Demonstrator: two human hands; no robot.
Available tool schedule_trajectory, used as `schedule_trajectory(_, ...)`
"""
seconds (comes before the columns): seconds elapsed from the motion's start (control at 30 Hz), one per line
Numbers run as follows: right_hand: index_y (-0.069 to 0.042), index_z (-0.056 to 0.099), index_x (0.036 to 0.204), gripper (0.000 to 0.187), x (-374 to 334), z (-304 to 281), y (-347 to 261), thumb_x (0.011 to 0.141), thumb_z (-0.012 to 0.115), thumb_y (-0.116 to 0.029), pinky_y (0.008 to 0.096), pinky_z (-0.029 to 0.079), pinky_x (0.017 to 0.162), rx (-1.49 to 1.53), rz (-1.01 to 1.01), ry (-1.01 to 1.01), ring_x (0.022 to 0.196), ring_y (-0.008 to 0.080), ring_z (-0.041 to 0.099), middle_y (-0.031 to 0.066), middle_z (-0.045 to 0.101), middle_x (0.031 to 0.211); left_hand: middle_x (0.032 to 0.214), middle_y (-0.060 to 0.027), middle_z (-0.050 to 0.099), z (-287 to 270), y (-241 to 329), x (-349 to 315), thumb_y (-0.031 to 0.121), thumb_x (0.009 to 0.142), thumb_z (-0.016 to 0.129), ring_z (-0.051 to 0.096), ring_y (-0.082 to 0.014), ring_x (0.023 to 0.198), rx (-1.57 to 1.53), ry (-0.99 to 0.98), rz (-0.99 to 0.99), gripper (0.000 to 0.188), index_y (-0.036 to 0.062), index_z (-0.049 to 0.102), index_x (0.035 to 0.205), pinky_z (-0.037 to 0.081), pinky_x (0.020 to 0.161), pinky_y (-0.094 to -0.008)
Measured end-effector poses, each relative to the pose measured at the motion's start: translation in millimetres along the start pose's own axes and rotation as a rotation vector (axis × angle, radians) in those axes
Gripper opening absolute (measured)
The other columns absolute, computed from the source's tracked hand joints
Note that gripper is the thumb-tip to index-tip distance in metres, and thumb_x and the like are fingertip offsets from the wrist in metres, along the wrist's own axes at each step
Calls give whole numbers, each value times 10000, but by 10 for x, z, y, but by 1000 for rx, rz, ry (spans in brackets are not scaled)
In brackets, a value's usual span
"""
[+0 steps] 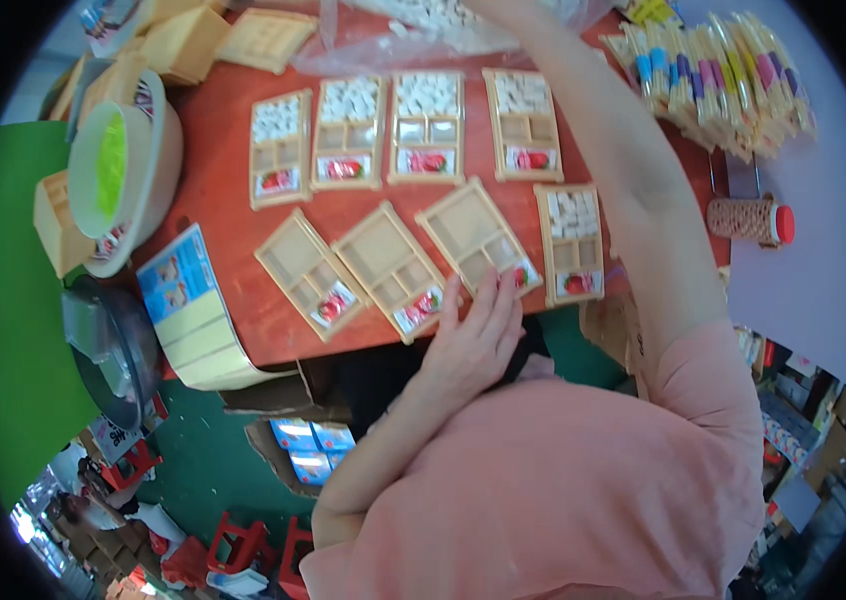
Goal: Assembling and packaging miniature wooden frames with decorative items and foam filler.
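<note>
My left hand (473, 338) lies with fingers stretched over the near edge of a tilted wooden tray (464, 222), touching its corner by a red-and-white packet (522, 275) that it partly covers. Two more such trays, a middle one (383, 246) and a left one (295, 250), lie beside it. Each has a bare large compartment and a packet in a small one. My right arm stretches to the far side, toward a clear plastic bag (343, 45) near white pieces (433, 14); the hand itself is cut off by the top edge.
Behind stand several trays holding white pieces (428, 95); another filled tray (571, 215) is at right. Bundled colourful tubes (713, 75) and a red-lidded jar (743, 220) lie far right. Stacked bowls (168, 165), empty wooden trays (181, 45) and a printed cardboard sheet (193, 310) are left.
</note>
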State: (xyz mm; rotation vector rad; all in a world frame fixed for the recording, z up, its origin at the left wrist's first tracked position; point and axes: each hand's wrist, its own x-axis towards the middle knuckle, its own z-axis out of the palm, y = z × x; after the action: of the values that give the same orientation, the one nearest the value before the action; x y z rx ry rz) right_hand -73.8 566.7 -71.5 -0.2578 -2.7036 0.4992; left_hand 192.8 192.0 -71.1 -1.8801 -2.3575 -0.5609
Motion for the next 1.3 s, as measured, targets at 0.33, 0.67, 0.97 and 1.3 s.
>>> schedule_trajectory(0.33, -7, 723, 1008, 209, -996, -923, -929, 861, 593, -78, 407, 524, 884, 348, -8, -46, 996, 379, 653, 222, 691, 1001, 1300, -194, 577, -99, -102, 71, 104, 841, 607, 511, -356, 1302, -175, 43, 58, 338, -31, 640, 1149, 320, 1130, -637)
schedule_trajectory(0.67, -32, 633, 1050, 192, -2594, -625, -1280, 862, 669, -53, 385, 533, 857, 225, -436, -302, 1066, 306, 609, 117, 574, 1129, 1231, -197, 600, -120, -200, 2, 74, 823, 610, 522, -369, 1305, -217, 89, 60, 321, -33, 634, 1125, 294, 1152, -630)
schedule_trajectory(0.97, -65, 631, 1206, 289, -2739, -742, -1216, 917, 643, -67, 390, 507, 938, 203, -485, -144, 1130, 324, 594, 136, 594, 1267, 1223, -185, 603, -105, -206, -2, 55, 830, 614, 515, -360, 1321, -191, 81, 16, 287, -20, 642, 1105, 289, 1156, -631)
schedule_trajectory(1.3, -19, 658, 1106, 175, -2898, -947, -1097, 945, 631, -80, 362, 507, 890, 287, -151, -206, 1036, 278, 609, 110, 612, 1103, 1207, -186, 606, -105, -189, 4, 41, 820, 633, 538, -354, 1298, -212, 126, 16, 270, -20, 644, 1082, 304, 1144, -630)
